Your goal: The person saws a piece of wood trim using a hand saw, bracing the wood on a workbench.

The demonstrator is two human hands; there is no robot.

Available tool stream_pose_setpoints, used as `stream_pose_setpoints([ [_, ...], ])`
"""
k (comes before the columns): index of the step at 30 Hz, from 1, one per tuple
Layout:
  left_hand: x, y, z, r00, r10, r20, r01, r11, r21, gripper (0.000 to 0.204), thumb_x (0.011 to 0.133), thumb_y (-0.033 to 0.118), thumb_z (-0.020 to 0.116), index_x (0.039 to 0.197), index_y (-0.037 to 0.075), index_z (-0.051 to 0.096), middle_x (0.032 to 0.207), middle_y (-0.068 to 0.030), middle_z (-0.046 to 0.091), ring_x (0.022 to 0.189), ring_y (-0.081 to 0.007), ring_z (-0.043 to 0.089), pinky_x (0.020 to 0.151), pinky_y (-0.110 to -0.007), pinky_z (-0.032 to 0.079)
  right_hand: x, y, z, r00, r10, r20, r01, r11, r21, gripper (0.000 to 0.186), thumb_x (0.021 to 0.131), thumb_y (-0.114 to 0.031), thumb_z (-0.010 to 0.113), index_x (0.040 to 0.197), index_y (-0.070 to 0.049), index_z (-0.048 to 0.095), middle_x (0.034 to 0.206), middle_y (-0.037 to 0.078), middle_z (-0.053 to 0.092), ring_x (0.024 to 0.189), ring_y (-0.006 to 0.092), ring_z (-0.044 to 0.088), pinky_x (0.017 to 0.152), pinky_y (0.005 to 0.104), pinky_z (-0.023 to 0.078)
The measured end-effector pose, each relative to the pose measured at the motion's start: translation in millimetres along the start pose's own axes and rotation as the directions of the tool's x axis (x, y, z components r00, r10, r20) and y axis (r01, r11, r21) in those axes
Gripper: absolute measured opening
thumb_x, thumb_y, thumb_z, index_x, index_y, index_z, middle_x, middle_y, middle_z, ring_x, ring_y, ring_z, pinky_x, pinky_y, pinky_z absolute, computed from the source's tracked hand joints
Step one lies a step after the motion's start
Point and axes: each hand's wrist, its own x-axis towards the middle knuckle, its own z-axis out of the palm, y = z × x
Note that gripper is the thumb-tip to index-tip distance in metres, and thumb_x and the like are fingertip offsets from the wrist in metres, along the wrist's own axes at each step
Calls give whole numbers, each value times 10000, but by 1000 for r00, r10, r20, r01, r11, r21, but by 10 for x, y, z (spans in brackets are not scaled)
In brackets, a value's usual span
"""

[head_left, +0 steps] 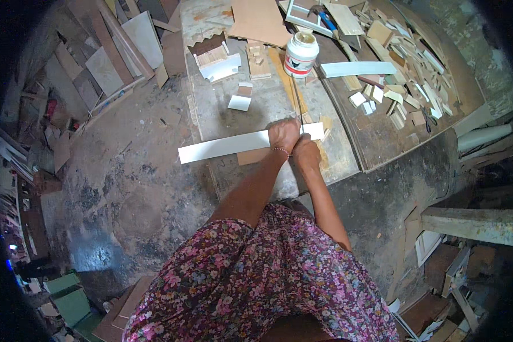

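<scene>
A long white board strip [225,146] lies crosswise over the near edge of the worktable, its left end sticking out past the table. My left hand [284,134] grips it near its right end, with the fingers curled over the strip. Just to the right, my right hand [306,153] is closed around the near end of a handsaw [297,98], whose thin dark blade shows edge-on and points away from me across the strip. The saw's handle is hidden in my fist. Beneath the strip, a brown wood piece [252,157] shows beside my left wrist.
A white glue tub [301,55] stands beyond the blade. Small white blocks [239,102] and a wooden piece with pegs [259,61] lie left of it. Offcuts [404,85], a curved pale strip [359,69] and a blue-handled hammer [326,20] cover the right board. Planks [105,71] lean far left.
</scene>
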Motion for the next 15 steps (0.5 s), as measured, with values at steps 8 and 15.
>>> stream_pose_setpoints([
  [8,14,-8,65,999,15,-30,-14,999,53,211,755,181,440,616,79,562,596,-111,577,541,-261,581,483,-372,446,-85,122,47,998,-68,16,68,998,10,288,836,-215,304,877,13,475,772,271,571,744,412,563,662,482,432],
  [15,9,50,-5,998,-55,13,55,998,-28,388,819,276,390,572,62,599,618,-146,587,566,-304,578,555,-404,446,52,120,42,998,-62,-19,62,998,13,269,830,-210,328,857,7,483,774,268,574,747,404,569,675,480,435],
])
